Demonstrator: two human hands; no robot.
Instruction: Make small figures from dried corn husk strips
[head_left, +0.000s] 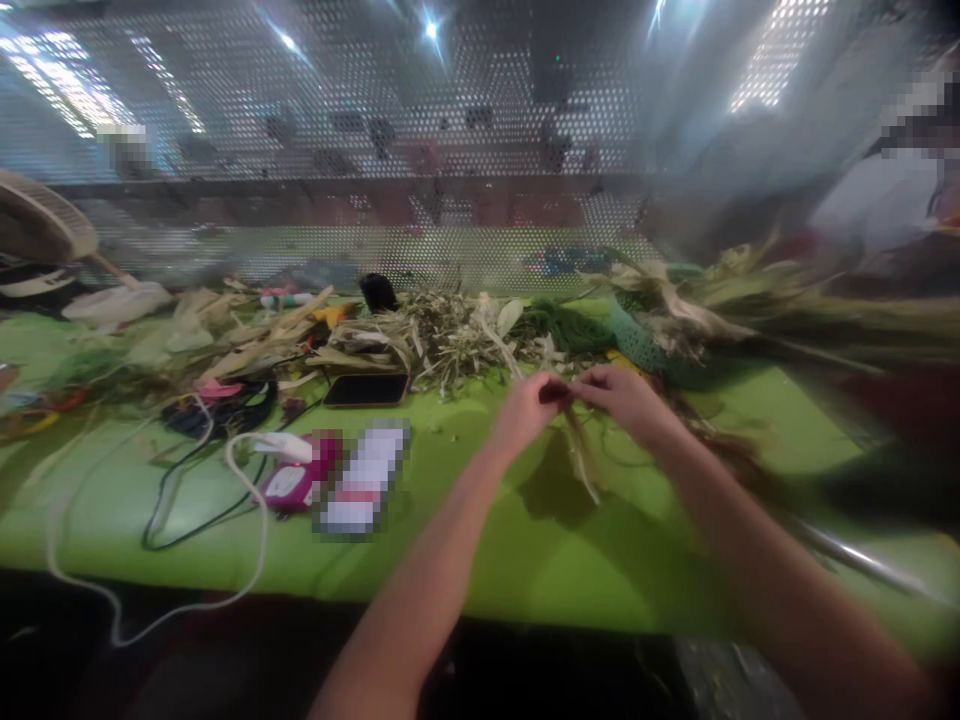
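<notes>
My left hand [531, 405] and my right hand [619, 395] meet above the green table [480, 560], with their fingertips pinched together. A pale, dried corn-husk strip [583, 460] hangs down from between them, its lower end close to the table. Both hands appear closed on its upper part, which the fingers mostly hide. Just behind the hands lies a heap of short dried husk pieces [450, 335], with a bundle of dark green cord [574, 325] beside it.
To the left are a dark phone [367, 390], a blurred-out lit screen [366, 480], and a magenta power strip [300, 485] with a white cable [264, 540]. A green perforated basket [637, 335] with long husks stands at right. A fan [45, 215] is far left; a person [877, 200] is at far right.
</notes>
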